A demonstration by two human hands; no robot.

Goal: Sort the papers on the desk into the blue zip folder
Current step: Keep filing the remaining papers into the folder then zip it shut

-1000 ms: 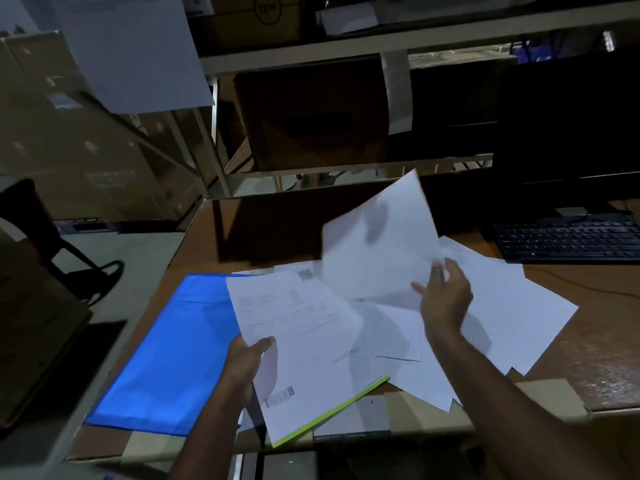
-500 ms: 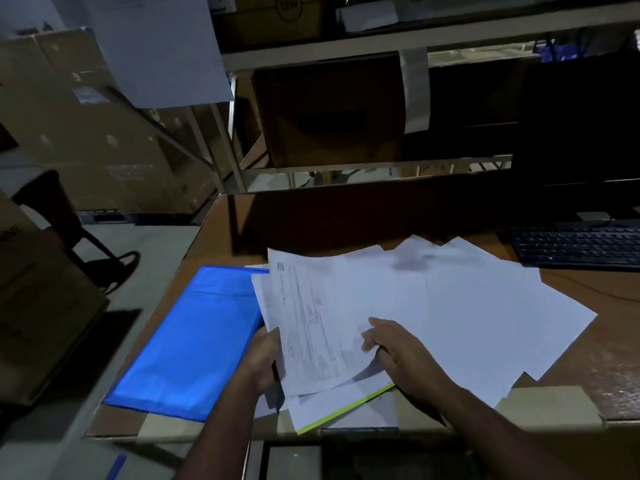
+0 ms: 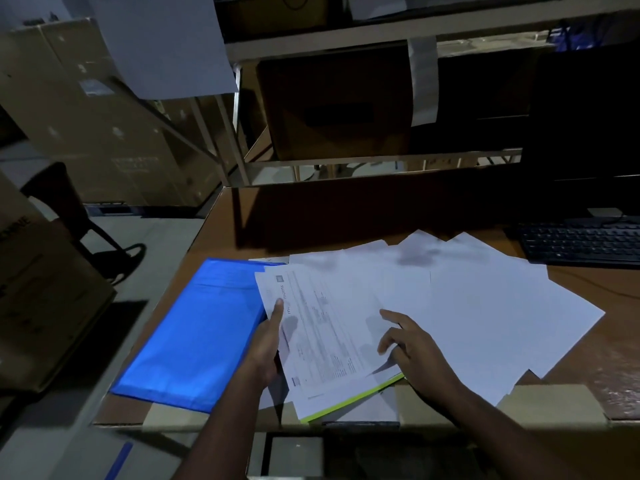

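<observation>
While dim light swallows much of the storeroom, a brown worktop (image 3: 606, 362) fills the scene, its near edge patched with pale tape and its back half lost in shadow. Behind it stand metal shelves (image 3: 381, 36) holding cardboard boxes (image 3: 332, 102), their contents too dark to read. One monitor (image 3: 585, 126), cut off at the right edge, shows only as a black slab above one black keyboard (image 3: 585, 242), also cropped. One blue zip folder (image 3: 194, 334) lies flat at the left of the worktop, its right edge hidden under the papers. Loose white sheets (image 3: 485, 306) fan out across the middle, overlapping so heavily that no count is possible. Nearer the person, a small stack of printed papers (image 3: 322, 334) rests over a green-edged sheet (image 3: 363, 396); the print is too blurred to read. The left hand (image 3: 268, 348) grips the stack's left edge, thumb on top, fingers hidden beneath. The right hand (image 3: 412, 348), well apart from it, rests with fingers loosely spread on the stack's right side.
</observation>
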